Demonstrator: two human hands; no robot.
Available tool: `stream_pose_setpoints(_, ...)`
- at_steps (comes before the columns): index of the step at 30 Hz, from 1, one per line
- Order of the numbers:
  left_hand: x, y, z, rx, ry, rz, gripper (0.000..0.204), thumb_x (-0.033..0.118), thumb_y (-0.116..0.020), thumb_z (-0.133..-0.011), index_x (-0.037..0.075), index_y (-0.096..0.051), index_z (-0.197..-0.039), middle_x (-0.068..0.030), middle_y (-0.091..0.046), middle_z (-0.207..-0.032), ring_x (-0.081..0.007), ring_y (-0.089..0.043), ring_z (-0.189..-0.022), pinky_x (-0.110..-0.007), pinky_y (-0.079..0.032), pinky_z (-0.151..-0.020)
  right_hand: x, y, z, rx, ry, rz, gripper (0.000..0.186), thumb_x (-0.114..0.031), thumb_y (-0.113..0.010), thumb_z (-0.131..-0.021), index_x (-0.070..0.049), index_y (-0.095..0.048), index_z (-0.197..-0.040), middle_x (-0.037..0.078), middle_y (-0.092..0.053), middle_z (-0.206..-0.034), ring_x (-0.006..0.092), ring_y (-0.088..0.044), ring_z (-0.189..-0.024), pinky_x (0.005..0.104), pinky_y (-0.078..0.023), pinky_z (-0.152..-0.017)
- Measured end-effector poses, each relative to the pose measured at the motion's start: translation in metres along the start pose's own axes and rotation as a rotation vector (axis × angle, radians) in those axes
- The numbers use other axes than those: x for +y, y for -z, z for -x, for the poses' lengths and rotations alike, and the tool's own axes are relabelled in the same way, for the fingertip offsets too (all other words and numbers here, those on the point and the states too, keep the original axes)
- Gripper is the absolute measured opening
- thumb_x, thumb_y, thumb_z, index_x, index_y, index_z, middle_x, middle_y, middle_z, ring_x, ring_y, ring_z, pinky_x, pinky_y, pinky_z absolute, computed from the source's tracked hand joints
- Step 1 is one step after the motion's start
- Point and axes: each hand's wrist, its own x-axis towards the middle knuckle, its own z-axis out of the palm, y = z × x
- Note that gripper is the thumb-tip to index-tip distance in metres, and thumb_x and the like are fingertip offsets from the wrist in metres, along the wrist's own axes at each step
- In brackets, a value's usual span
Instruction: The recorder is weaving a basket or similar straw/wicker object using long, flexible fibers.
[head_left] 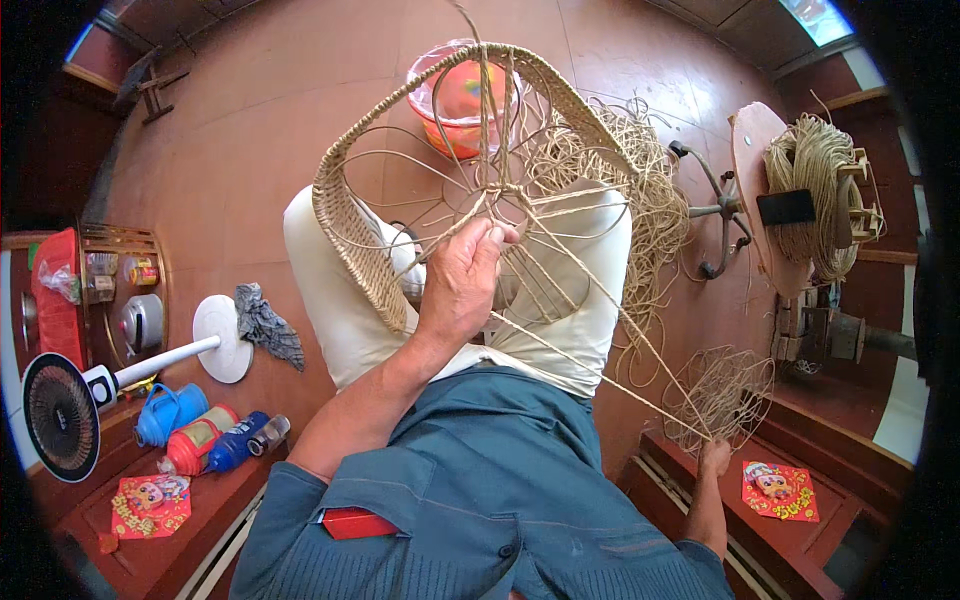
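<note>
Across my lap lies a round, partly woven basket (352,238), with a braided tan cord wall and a frame of thin bent wire loops. My left hand (465,262) is closed at its centre, where the wires and cords meet, its thumb and fingers pressed on that knot. Far out to the lower right, my right hand (713,458) is closed on the end of a tan cord (598,375) stretched tight from the basket. More cord strands fan out from the centre over my right thigh. The fingertips of my right hand are small and partly hidden.
Loose cord (650,200) is heaped on the floor beyond my right knee. A red bin (462,135) stands ahead. To the right are a round table (755,200), a big cord coil (810,165), a dark phone (787,207) and tangled wire (728,390). A fan (62,415) stands left.
</note>
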Motion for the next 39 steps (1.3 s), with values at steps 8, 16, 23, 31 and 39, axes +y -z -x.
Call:
stream_pose_setpoints(8, 0.004, 0.003, -0.001, 0.094, -0.241, -0.36, 0.027, 0.022, -0.056, -0.112, 0.003, -0.075, -0.107, -0.0149, -0.07, -0.08, -0.0326, -0.073, -0.077, -0.044, -0.054, -0.073, 0.097, 0.013, -0.023, -0.621, -0.012, 0.333, 0.039, -0.029, -0.069, -0.098, 0.004, -0.079, -0.116, 0.025, -0.081, -0.109, 0.0445, -0.078, -0.101, 0.054, -0.06, -0.085)
stream_pose_setpoints(16, 0.018, 0.015, -0.001, 0.006, -0.175, -0.764, 0.017, 0.021, -0.057, -0.109, 0.006, -0.064, -0.106, -0.0243, -0.073, -0.089, -0.0477, -0.073, -0.086, -0.058, -0.056, -0.073, 0.096, -0.009, 0.005, -0.723, 0.139, 0.394, 0.039, -0.029, -0.068, -0.099, 0.002, -0.076, -0.121, 0.025, -0.08, -0.109, 0.045, -0.078, -0.102, 0.055, -0.06, -0.086)
stream_pose_setpoints(23, 0.016, 0.015, 0.001, 0.016, -0.179, -0.769, 0.012, 0.018, -0.059, -0.107, 0.006, -0.062, -0.104, -0.0235, -0.071, -0.085, -0.0466, -0.073, -0.084, -0.058, -0.056, -0.072, 0.115, -0.035, 0.018, -0.765, 0.266, 0.468, 0.039, -0.029, -0.067, -0.101, 0.0, -0.074, -0.125, 0.026, -0.08, -0.109, 0.0455, -0.077, -0.103, 0.0559, -0.061, -0.086)
stream_pose_setpoints(31, 0.023, 0.016, 0.003, -0.036, -0.223, -0.92, 0.012, 0.017, -0.06, -0.107, 0.007, -0.06, -0.102, -0.0198, -0.072, -0.083, -0.043, -0.075, -0.08, -0.055, -0.058, -0.069, -0.117, 0.027, 0.077, -0.31, 0.717, 0.317, 0.033, -0.03, -0.07, -0.098, -0.005, -0.071, -0.12, 0.029, -0.076, -0.1, 0.0495, -0.074, -0.098, 0.0599, -0.058, -0.082)
stream_pose_setpoints(39, 0.025, 0.019, 0.004, -0.015, -0.247, -0.921, 0.012, 0.019, -0.059, -0.109, 0.007, -0.061, -0.106, -0.0215, -0.072, -0.082, -0.0448, -0.074, -0.078, -0.056, -0.057, -0.067, -0.45, 0.229, 0.25, 0.323, 1.712, -0.958, 0.029, -0.001, -0.082, -0.091, -0.011, -0.078, -0.118, 0.01, -0.077, -0.118, 0.0313, -0.074, -0.105, 0.0417, -0.061, -0.091)
